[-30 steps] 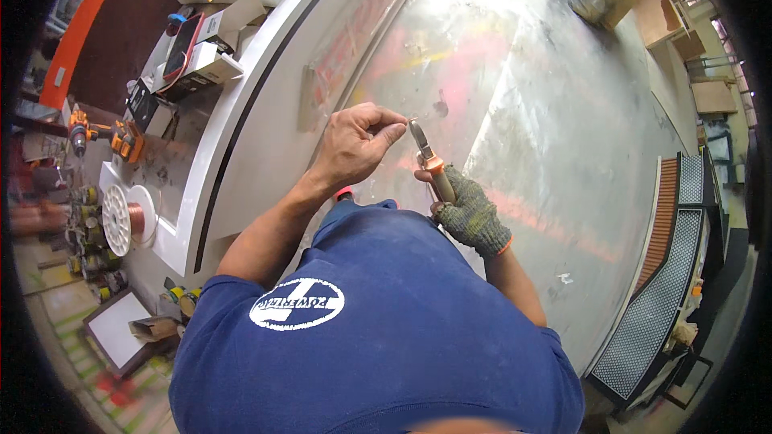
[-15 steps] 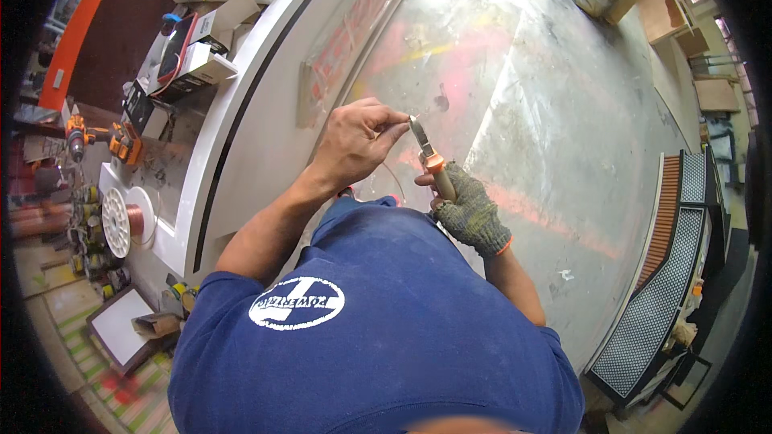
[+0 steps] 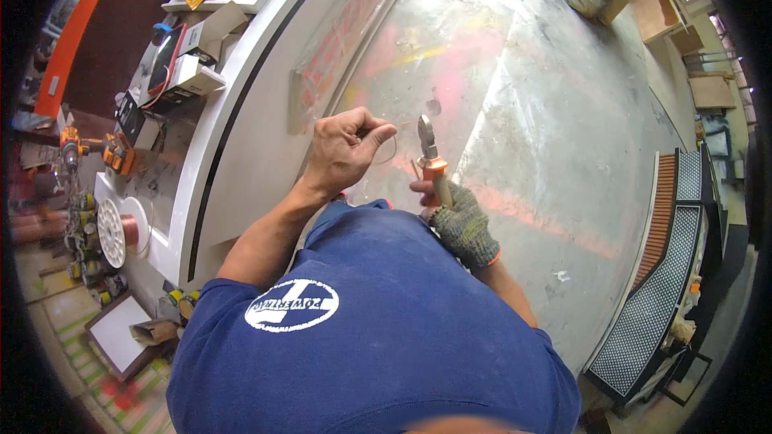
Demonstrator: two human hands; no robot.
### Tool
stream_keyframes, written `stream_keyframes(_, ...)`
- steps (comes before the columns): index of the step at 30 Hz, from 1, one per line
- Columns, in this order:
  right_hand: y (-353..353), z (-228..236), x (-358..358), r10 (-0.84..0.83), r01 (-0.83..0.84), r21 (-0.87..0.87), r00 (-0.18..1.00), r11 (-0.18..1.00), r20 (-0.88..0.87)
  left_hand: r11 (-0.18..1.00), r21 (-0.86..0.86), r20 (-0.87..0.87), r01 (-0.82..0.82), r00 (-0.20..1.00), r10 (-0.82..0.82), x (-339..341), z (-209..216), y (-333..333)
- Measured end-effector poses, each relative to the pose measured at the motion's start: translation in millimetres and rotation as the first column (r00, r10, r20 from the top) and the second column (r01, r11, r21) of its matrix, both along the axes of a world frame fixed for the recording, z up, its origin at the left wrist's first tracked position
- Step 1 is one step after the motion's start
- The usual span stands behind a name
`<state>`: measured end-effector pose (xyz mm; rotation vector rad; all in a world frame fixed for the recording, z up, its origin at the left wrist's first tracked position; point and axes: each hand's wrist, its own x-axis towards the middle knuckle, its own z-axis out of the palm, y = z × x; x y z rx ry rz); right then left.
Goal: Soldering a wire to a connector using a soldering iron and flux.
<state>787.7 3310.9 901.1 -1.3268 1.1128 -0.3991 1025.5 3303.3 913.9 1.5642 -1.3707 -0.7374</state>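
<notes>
My bare left hand (image 3: 346, 149) is closed, thumb against bent fingers, pinching a thin wire (image 3: 408, 123). The wire's end sticks out toward the pliers, and a loop of it hangs below the fingers. On my right hand (image 3: 460, 221) is a grey-green knitted glove with bare fingertips. It grips pliers (image 3: 435, 162) with orange and grey handles, their metal jaws pointing away from me. The jaws stand beside the wire's tip; whether they touch it is too fine to tell. Both hands are in front of my body, over the floor.
Left of me runs a white counter (image 3: 229, 124) with a spool of copper wire (image 3: 115, 233), an orange-black cordless drill (image 3: 72, 145) and small boxes (image 3: 189, 76). The grey floor (image 3: 555, 128) has pink paint stains. A black mesh-patterned panel (image 3: 643, 329) stands at right.
My left hand has drawn slightly left and away from the pliers' jaws, so a short stretch of wire shows between them. The pliers have turned a little more upright.
</notes>
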Motion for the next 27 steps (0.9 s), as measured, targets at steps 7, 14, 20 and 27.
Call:
stream_keyframes(7,-13.0,1.6,-10.4,-0.172,0.129,0.219,0.967,0.967,0.19,0.998,-0.031,-0.041,0.051,0.998,-0.052,-16.0,-7.6,-21.5)
stream_keyframes(14,-72.9,-5.5,-26.1,-0.166,0.164,0.115,0.986,0.98,0.005,0.994,-0.057,0.035,0.097,0.995,-0.095,-21.5,-16.0,-81.6)
stream_keyframes(20,-167.0,-1.2,-32.3,-0.015,-0.02,-0.168,0.979,0.986,-0.205,0.931,0.114,-0.068,0.346,0.938,-0.34,-8.4,-14.5,-188.0)
stream_keyframes(27,-329.9,10.2,-23.8,-0.111,0.026,-0.27,0.945,0.963,-0.306,0.853,0.081,-0.541,0.515,0.742,-0.396,-40.7,-38.9,-390.1)
